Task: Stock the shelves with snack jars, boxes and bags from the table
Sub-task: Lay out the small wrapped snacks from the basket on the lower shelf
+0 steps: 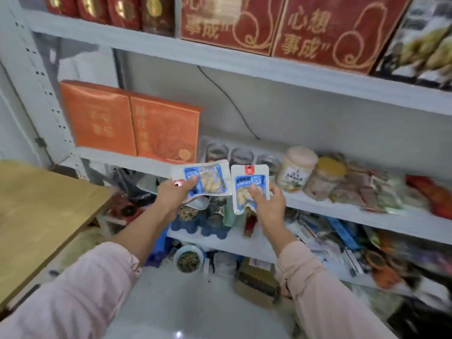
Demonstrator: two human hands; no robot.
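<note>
The left hand (175,192) grips a white-and-blue plastic snack pouch (210,179) lying crosswise, the right hand (267,203) grips a matching upright pouch (245,185), and the white middle shelf board (330,209) lies at 1 o'clock, nearest the right hand.

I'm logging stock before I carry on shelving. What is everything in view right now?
snack packets: two, white and blue, one in each hand, before the middle shelf
orange boxes: two, orange, upright side by side, middle shelf, left end
red boxes: two large, red with gold characters, top shelf
clear jars: three, see-through, middle shelf, behind the packets
cream-lidded jar: one, pale, middle shelf, right of the clear jars
bags: too blurred to count, mixed colours, middle shelf, right
table: one, wooden, left
shelving: one, white
left hand: pink sleeve, grips one packet
right hand: pink sleeve, grips the other
</note>
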